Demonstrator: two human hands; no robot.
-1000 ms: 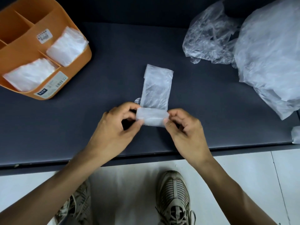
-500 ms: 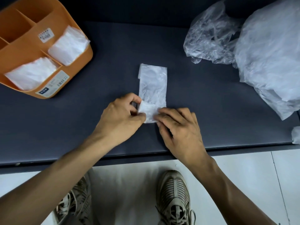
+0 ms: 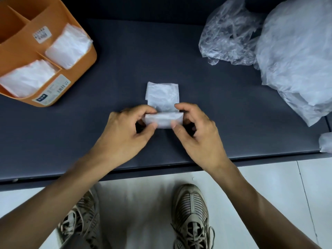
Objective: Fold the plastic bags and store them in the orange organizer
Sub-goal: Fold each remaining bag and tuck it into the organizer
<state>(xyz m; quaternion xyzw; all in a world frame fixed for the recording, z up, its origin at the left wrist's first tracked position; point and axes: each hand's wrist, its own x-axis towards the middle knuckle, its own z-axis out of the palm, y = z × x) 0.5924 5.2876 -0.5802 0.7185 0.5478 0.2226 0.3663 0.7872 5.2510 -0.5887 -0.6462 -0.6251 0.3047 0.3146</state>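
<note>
Item: one plastic bag (image 3: 162, 97), translucent white, crinkled, folded to a narrow strip with its near end rolled into a flat band, lying mid-tabletop (image 3: 125, 60). Your left hand (image 3: 124, 133) and right hand (image 3: 198, 133) each pinch one end of that band between thumb and curled fingers. Orange organizer (image 3: 79, 76), far left, with folded bags in two compartments.

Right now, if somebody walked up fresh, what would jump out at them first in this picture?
Probably the two hands at the centre of the dark table: the left hand and right hand each pinch an end of a half-rolled plastic bag. Next, the orange organizer at far left, with folded bags in two compartments. Then the heap of loose bags at far right.
</note>
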